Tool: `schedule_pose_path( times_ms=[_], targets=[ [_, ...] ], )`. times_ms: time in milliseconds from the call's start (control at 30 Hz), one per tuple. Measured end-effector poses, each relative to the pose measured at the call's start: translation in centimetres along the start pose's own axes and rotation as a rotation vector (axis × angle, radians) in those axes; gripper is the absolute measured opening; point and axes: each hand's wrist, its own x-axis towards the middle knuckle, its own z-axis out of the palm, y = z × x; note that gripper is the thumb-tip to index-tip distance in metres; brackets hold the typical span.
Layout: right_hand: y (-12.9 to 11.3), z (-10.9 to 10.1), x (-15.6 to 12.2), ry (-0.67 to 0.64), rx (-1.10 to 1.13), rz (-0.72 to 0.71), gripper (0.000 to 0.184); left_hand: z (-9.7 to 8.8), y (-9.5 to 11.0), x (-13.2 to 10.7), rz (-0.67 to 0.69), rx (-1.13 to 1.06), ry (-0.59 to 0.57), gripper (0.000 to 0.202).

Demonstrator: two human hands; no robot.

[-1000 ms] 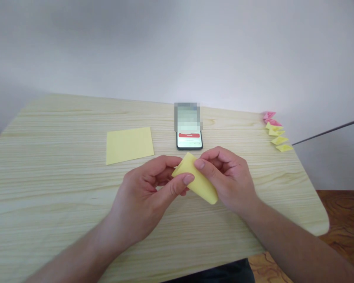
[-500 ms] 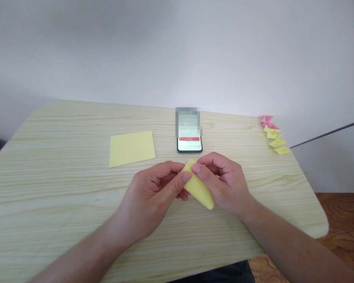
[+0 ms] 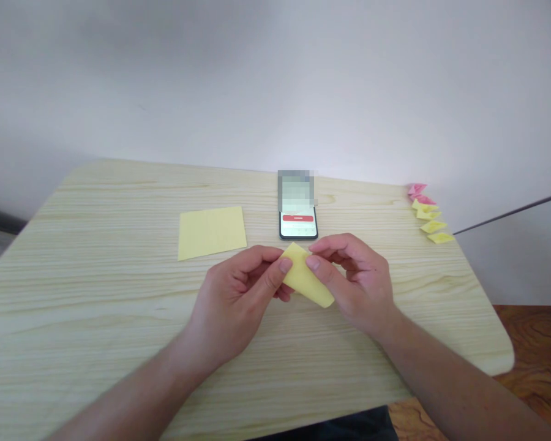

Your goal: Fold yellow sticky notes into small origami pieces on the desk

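A folded piece of yellow paper is held in the air above the table, between both hands. My left hand pinches its left edge, thumb on top and fingers curled behind. On the other side my right hand grips the upper right edge, its thumb lying on the paper's face. Parts of the fingers behind the paper are hidden. Just beyond the hands lies a phone with a lit screen, its upper part blurred out.
A flat stack or sheet of yellow paper lies left of the phone on the wooden table. Along the right edge sit several small folded paper pieces, pink and yellow. A pale wall rises behind the table.
The yellow paper looks flatter and its lower end sits higher than before. My hands have moved slightly apart, both still on it. The whole view has shifted a little.
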Motion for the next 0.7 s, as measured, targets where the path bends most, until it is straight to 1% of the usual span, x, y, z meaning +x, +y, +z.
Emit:
schedule_pose_path(
  times_ms=[133, 300, 400, 533, 700],
  targets=[
    [0.1, 0.0, 0.0, 0.004, 0.028, 0.009, 0.013, 0.0, -0.3, -0.2, 0.039, 0.056, 0.008, 0.018],
    [0.0, -0.4, 0.2, -0.038, 0.045, 0.051, 0.014, -0.1, -1.0, -0.3, 0.095, 0.145, 0.016, 0.016],
    [-0.1, -0.4, 0.3, -0.061, 0.059, 0.061, 0.015, -0.1, -1.2, -0.3, 0.114, 0.189, -0.012, 0.016],
    [-0.1, -0.3, 0.3, -0.062, 0.044, 0.04, 0.011, 0.0, -1.1, -0.4, 0.115, 0.235, -0.059, 0.019],
    [-0.1, -0.2, 0.1, -0.049, 0.024, 0.043, 0.007, 0.0, -0.8, -0.5, 0.095, 0.236, -0.066, 0.021]
  ],
)
